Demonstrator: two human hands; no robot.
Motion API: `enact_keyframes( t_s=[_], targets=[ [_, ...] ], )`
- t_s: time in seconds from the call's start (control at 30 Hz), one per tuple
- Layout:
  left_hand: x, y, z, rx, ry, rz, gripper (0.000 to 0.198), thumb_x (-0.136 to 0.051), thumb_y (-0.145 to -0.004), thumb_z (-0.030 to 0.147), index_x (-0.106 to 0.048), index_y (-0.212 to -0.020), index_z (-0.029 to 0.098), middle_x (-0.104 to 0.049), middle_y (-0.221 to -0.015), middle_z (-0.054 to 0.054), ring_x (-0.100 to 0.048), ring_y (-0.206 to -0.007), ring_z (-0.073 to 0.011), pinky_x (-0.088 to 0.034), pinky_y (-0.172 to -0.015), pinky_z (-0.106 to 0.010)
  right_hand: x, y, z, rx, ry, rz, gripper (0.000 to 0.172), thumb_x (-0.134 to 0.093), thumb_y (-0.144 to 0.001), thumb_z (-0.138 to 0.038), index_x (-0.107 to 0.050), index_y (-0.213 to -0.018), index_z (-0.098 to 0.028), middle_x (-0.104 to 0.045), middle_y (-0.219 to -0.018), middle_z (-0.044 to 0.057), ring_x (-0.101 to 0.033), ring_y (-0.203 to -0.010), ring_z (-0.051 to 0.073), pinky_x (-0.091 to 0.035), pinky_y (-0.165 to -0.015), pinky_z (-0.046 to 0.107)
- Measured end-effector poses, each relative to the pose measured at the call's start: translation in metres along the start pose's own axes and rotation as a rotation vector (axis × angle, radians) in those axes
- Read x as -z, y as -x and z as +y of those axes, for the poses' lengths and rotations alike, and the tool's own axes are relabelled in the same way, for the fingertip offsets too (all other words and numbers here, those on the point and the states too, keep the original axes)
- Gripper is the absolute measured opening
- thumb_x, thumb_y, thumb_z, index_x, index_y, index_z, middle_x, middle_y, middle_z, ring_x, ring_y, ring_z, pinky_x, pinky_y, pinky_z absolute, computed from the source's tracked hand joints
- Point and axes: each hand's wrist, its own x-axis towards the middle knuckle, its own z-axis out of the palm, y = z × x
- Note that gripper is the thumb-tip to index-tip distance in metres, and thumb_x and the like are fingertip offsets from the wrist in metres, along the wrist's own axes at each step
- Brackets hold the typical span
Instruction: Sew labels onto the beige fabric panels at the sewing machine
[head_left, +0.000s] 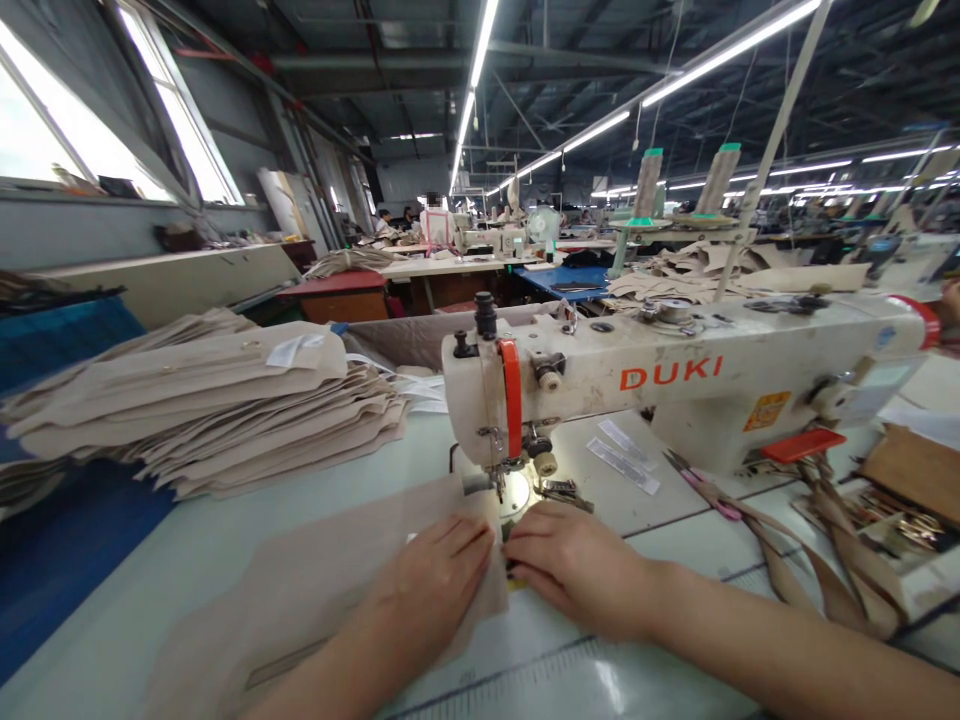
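Observation:
A beige fabric panel (300,560) lies on the pale green sewing table, its right edge close to the needle area of a white sewing machine (585,370). My left hand (435,580) rests on that panel, fingers together and pressing it down near its right edge. Just right of the panel's edge, my right hand (574,565) is bent with its fingertips pinched together by the presser foot; what is between them is too small to make out. The machine's lamp lights the needle plate (516,492).
Stacked beige panels (247,400) stand at the left. White labels (622,458), scissors (705,482) and beige straps (817,560) lie right of the needle. A tray of metal parts (892,525) is at far right. Thread cones (646,188) stand behind the machine.

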Motion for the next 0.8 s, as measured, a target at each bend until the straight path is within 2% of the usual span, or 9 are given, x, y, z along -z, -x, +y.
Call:
enact_keyframes(
  t_s=[0.13, 0.37, 0.53, 0.67, 0.8],
  targets=[
    [0.002, 0.007, 0.004, 0.027, 0.018, -0.059, 0.034, -0.044, -0.091, 0.006, -0.067, -0.114, 0.013, -0.072, -0.113, -0.011, -0.065, -0.106, -0.0211, -0.052, -0.098, -0.034, -0.007, -0.012, 0.012, -0.014, 0.088, 0.030, 0.014, -0.056, -0.095, -0.020, -0.068, -0.096, -0.014, -0.068, -0.092, 0.008, -0.059, -0.090, 0.021, -0.046, -0.087, 0.031],
    [0.000, 0.015, 0.004, 0.199, 0.145, -0.066, 0.038, -0.042, -0.098, 0.024, -0.058, -0.131, 0.017, -0.066, -0.129, -0.009, -0.062, -0.117, -0.0209, -0.052, -0.101, -0.039, -0.016, -0.012, 0.017, 0.017, 0.117, 0.060, 0.015, -0.052, -0.095, -0.015, -0.068, -0.096, -0.014, -0.066, -0.089, 0.007, -0.057, -0.089, 0.021, -0.046, -0.085, 0.031],
    [-0.006, 0.006, -0.003, 0.201, 0.130, -0.066, 0.038, -0.041, -0.097, 0.023, -0.059, -0.130, 0.015, -0.065, -0.130, -0.012, -0.062, -0.118, -0.0221, -0.052, -0.100, -0.041, -0.016, -0.014, 0.020, -0.043, 0.139, 0.070, 0.014, -0.054, -0.093, -0.015, -0.068, -0.096, -0.015, -0.066, -0.093, 0.008, -0.056, -0.092, 0.022, -0.045, -0.085, 0.032],
    [-0.012, -0.003, -0.008, 0.190, 0.111, -0.026, 0.037, -0.040, -0.097, 0.022, -0.061, -0.127, 0.016, -0.066, -0.128, -0.010, -0.062, -0.117, -0.0202, -0.051, -0.101, -0.038, -0.016, -0.017, 0.024, -0.101, 0.186, 0.055, 0.014, -0.054, -0.095, -0.017, -0.067, -0.095, -0.016, -0.065, -0.092, 0.007, -0.055, -0.086, 0.020, -0.045, -0.080, 0.032],
    [-0.016, -0.007, -0.010, 0.145, 0.065, -0.013, 0.038, -0.037, -0.098, 0.021, -0.062, -0.125, 0.012, -0.067, -0.125, -0.013, -0.064, -0.114, -0.0216, -0.053, -0.098, -0.039, -0.018, -0.017, 0.027, -0.086, 0.229, 0.063, 0.014, -0.053, -0.095, -0.016, -0.067, -0.091, -0.016, -0.064, -0.086, 0.006, -0.054, -0.082, 0.019, -0.043, -0.077, 0.030]
  ],
)
